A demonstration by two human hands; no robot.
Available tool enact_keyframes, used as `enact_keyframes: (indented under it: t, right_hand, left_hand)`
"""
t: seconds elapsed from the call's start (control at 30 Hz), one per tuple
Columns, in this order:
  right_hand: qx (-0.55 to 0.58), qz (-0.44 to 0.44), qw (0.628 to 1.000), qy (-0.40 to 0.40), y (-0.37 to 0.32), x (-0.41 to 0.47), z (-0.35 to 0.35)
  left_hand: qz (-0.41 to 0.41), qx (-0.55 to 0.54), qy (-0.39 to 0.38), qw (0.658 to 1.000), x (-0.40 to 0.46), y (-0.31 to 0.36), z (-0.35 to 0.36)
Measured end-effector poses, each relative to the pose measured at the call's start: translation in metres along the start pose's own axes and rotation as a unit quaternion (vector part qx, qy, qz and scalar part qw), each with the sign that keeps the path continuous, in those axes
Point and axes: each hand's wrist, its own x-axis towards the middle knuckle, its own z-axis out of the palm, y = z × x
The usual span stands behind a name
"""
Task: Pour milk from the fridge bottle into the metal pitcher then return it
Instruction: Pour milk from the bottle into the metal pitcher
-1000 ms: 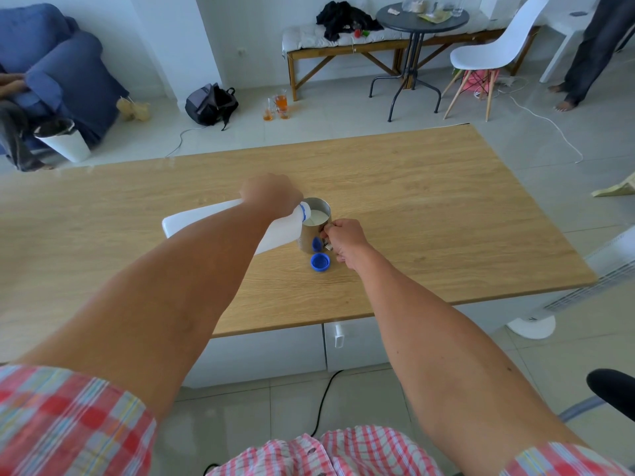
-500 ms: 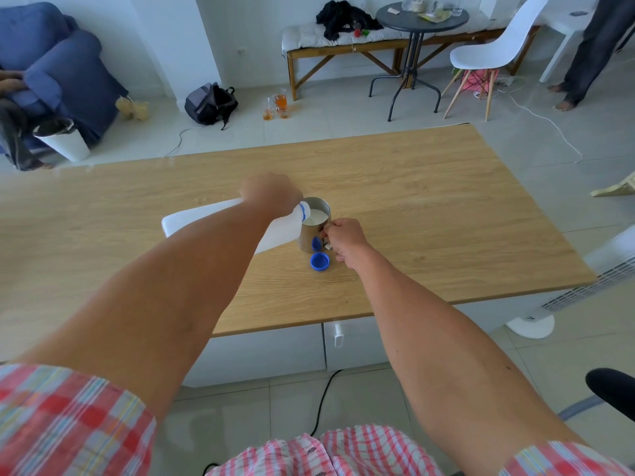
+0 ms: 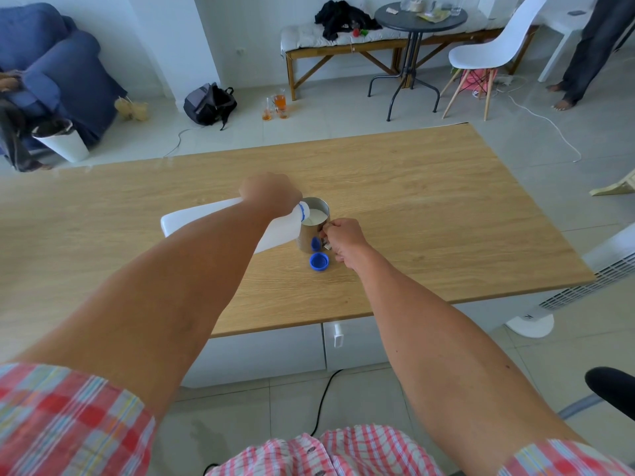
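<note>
A white plastic milk bottle (image 3: 280,231) with a blue neck ring lies tipped nearly flat, its mouth over the rim of the metal pitcher (image 3: 308,237). My left hand (image 3: 271,192) grips the bottle near its neck from above. Milk fills much of the pitcher, which stands upright on the wooden table (image 3: 429,207). My right hand (image 3: 342,240) grips the pitcher's handle on its right side. The blue bottle cap (image 3: 319,261) lies on the table just in front of the pitcher, apart from both hands.
Behind the table stand a round dark side table (image 3: 421,15), a white chair (image 3: 494,53) and a wooden bench (image 3: 343,46). A black backpack (image 3: 209,103) and glasses lie on the floor. A person's legs (image 3: 587,49) show at the far right. A white fan base (image 3: 531,324) sits right of the table.
The bottle stays tipped over the pitcher and both hands keep their hold. The view has shifted very slightly.
</note>
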Motion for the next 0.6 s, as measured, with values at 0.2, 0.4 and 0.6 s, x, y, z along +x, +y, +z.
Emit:
enact_keyframes:
  t: [0.2,0.4,0.6]
  right_hand:
    - [-0.001,0.0,1.0,-0.003,0.0004,0.0012,0.0011]
    - [-0.001,-0.001,1.0,-0.003,0.0004,0.0016,0.001]
    - [0.001,0.0,1.0,-0.004,0.0005,0.0018,0.001]
  left_hand:
    - [0.004,0.003,0.004,1.0,0.0008,-0.0002,0.0015]
    - [0.001,0.003,0.003,1.0,0.0017,-0.0001,0.0006]
    - [0.004,0.015,0.003,1.0,0.0017,0.0005,0.0006]
